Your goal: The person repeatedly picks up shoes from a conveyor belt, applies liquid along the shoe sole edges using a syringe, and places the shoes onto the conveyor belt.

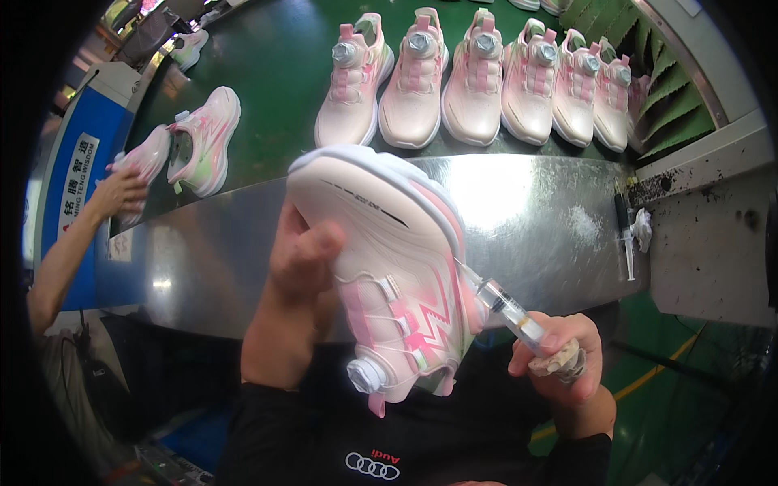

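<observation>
- One pink-and-white shoe (397,267) is held up in front of the chest, above the near edge of the steel bench (535,211), with its toe pointing away and its dial closure nearest the body.
- The shoe is gripped by the left hand (301,259), whose fingers are wrapped round its left side with the thumb pressed on the upper.
- A clear syringe (506,306) is pinched in the closed fingers of the right hand (563,356); its tip is laid against the shoe's right side, close to the sole edge.
- The step in hand is judged to be the application of fluid from the syringe along that side seam; a steady shoe and a fine, slow press on the plunger would be called for next.
- A pale liquid appears to be held in the syringe barrel; how full it is cannot be told.
- A second syringe (626,235) is lying on the bench's right end, beside a crumpled white wad (642,228).
- Six matching shoes (478,77) are lined up on the green belt (275,65) beyond the bench.
- Two more shoes (203,138) lie further left, where one is touched by another person's hand (121,190).
</observation>
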Demonstrator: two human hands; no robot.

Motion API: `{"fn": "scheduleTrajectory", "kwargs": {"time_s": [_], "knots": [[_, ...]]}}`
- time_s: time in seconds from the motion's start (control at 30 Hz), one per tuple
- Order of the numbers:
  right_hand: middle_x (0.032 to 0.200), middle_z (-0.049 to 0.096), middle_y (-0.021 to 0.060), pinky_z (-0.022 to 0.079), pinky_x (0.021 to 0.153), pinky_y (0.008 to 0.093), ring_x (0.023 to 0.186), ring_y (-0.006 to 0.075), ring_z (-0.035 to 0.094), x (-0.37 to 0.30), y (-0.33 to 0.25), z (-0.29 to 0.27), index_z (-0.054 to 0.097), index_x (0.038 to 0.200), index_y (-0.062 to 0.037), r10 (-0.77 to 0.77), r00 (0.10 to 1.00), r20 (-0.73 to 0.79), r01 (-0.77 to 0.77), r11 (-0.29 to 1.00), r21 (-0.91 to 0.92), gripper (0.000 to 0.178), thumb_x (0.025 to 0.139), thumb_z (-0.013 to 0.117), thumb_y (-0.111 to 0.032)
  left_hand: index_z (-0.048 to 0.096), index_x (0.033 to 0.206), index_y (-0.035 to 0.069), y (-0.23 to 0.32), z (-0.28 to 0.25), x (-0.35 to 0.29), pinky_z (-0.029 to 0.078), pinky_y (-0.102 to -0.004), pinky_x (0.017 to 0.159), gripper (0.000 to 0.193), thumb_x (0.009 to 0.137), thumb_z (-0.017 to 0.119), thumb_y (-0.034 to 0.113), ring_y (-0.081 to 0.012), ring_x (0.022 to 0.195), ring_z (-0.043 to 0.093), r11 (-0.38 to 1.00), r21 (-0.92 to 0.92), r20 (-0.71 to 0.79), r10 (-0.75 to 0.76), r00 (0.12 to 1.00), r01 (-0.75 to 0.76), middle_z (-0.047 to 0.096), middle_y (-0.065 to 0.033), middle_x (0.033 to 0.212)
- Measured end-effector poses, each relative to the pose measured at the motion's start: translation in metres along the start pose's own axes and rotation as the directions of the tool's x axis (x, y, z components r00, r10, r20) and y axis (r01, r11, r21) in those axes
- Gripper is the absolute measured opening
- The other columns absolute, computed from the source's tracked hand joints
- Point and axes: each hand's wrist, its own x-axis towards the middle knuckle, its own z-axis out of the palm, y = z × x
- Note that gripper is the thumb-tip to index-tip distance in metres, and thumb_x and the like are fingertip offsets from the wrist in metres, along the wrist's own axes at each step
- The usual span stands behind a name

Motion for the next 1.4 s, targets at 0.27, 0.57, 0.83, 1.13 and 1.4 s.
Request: {"fn": "scheduleTrajectory", "kwargs": {"time_s": [0.27, 0.57, 0.83, 1.13, 1.4], "knots": [[0.082, 0.061, 0.0153, 0.046, 0.065, 0.0282, 0.075, 0.0204, 0.059, -0.014, 0.006, -0.005, 0.057, 0.108, 0.0037, 0.022, 0.999, 0.024, -0.020, 0.995, -0.097, 0.058, 0.075, 0.074, -0.041, 0.044, 0.123, -0.003, -0.002, 0.000, 0.006, 0.049, -0.0327, 0.084, 0.061, 0.073, 0.065, 0.025, -0.0232, 0.097, 0.060, 0.998, -0.028, -0.025, -0.061, 0.998, 0.060, 0.058, -0.0152, 0.109], [0.085, 0.067, 0.0132, 0.037, 0.058, 0.0273, 0.066, 0.0160, 0.052, -0.035, 0.005, -0.016, 0.060, 0.105, 0.0027, 0.011, 0.993, 0.114, 0.013, 0.979, -0.202, 0.053, 0.073, 0.075, -0.036, 0.044, 0.124, -0.003, -0.001, 0.002, 0.012, 0.051, -0.0378, 0.083, 0.057, 0.080, 0.062, 0.029, -0.0267, 0.098, 0.060, 0.977, -0.161, 0.081, -0.126, 0.989, 0.137, 0.059, -0.0180, 0.110], [0.082, 0.067, 0.0121, 0.035, 0.056, 0.0280, 0.064, 0.0166, 0.052, -0.052, 0.012, -0.025, 0.062, 0.103, 0.0020, -0.007, 0.996, 0.084, 0.024, 0.980, -0.199, 0.052, 0.073, 0.074, -0.038, 0.045, 0.123, -0.004, -0.009, -0.005, 0.018, 0.049, -0.0385, 0.086, 0.056, 0.086, 0.054, 0.037, -0.0272, 0.099, 0.060, 0.915, -0.318, 0.030, -0.252, 0.967, 0.248, 0.058, -0.0184, 0.111], [0.084, 0.067, 0.0106, 0.035, 0.058, 0.0286, 0.064, 0.0169, 0.053, -0.060, 0.026, -0.036, 0.062, 0.103, 0.0008, -0.036, 0.998, 0.050, 0.043, 0.988, -0.148, 0.051, 0.073, 0.074, -0.039, 0.047, 0.121, -0.003, -0.016, -0.009, 0.028, 0.049, -0.0387, 0.086, 0.052, 0.086, 0.053, 0.036, -0.0265, 0.098, 0.060, 0.906, -0.323, 0.026, -0.280, 0.960, 0.273, 0.059, -0.0179, 0.110], [0.084, 0.066, 0.0066, 0.035, 0.059, 0.0289, 0.065, 0.0170, 0.050, -0.062, 0.035, -0.041, 0.063, 0.101, -0.0008, -0.059, 0.996, 0.068, 0.071, 0.981, -0.183, 0.048, 0.071, 0.076, -0.035, 0.053, 0.119, 0.005, -0.019, -0.010, 0.031, 0.048, -0.0431, 0.090, 0.046, 0.084, 0.057, 0.036, -0.0259, 0.100, 0.061, 0.926, -0.248, -0.061, -0.310, 0.949, 0.286, 0.061, -0.0124, 0.112]]}}
